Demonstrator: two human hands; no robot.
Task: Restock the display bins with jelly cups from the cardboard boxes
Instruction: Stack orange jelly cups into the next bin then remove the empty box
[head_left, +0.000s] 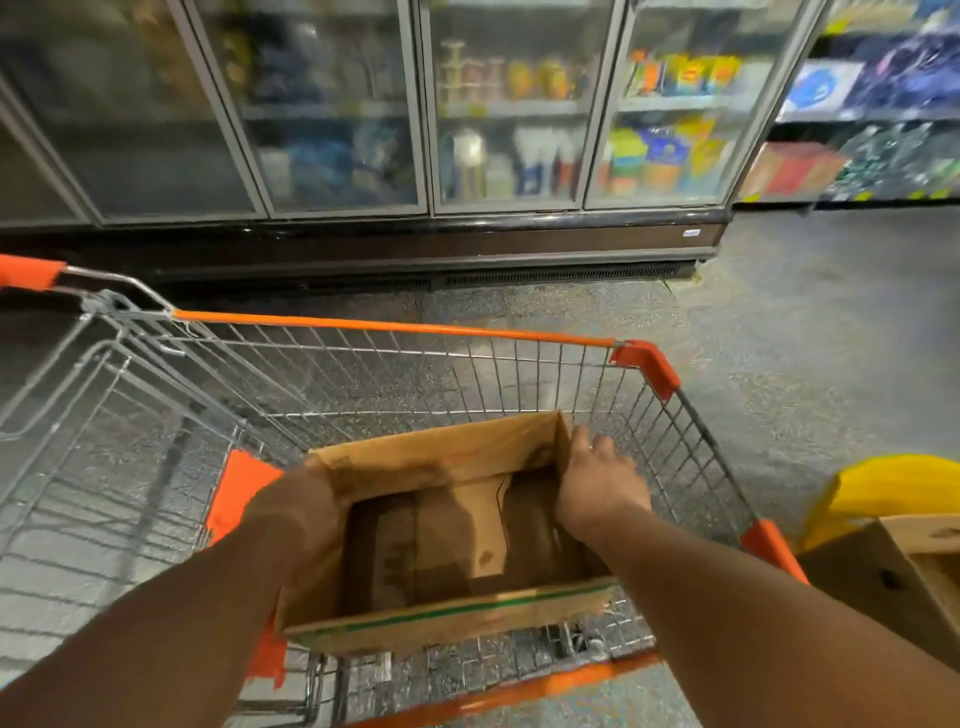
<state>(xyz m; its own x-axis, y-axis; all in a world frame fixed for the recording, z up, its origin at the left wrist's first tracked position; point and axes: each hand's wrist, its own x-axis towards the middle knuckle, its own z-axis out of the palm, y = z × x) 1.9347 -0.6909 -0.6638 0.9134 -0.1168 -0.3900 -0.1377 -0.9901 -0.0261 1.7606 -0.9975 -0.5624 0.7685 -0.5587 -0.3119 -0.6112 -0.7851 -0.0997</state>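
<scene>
One refrigerated display case with glass doors (426, 114), along the far wall; four doors in view, blurred packaged goods on the shelves behind them, kinds not readable. Open store shelving with more blurred goods (878, 104) just to the right of the case. Speckled grey floor (779, 322) below.

One wire shopping cart with orange plastic rim trim and corner guards (395, 327), in the foreground, seen from above. Inside the cart basket: one open-topped brown cardboard box with a green stripe on its near wall (447, 540), held above the wire bottom. Inside the box: only flat cardboard flaps and dark stains on the bottom; no jelly cups visible.

Two bare forearms, reaching in from the lower edge. Left hand (298, 499) at the left wall of the box, palm against the outside, fingers hidden behind the cardboard; grip apparent, finger curl not visible. Right hand (597, 478) at the right wall of the box, fingers hooked over the top edge near the far right corner, thumb side toward the interior, gripping the wall.

One second brown cardboard box (904, 577), partly cut off at the lower right edge, outside the cart and beside its near right corner; contents not visible. One rounded yellow object (883, 488) just behind that box, identity not clear.
</scene>
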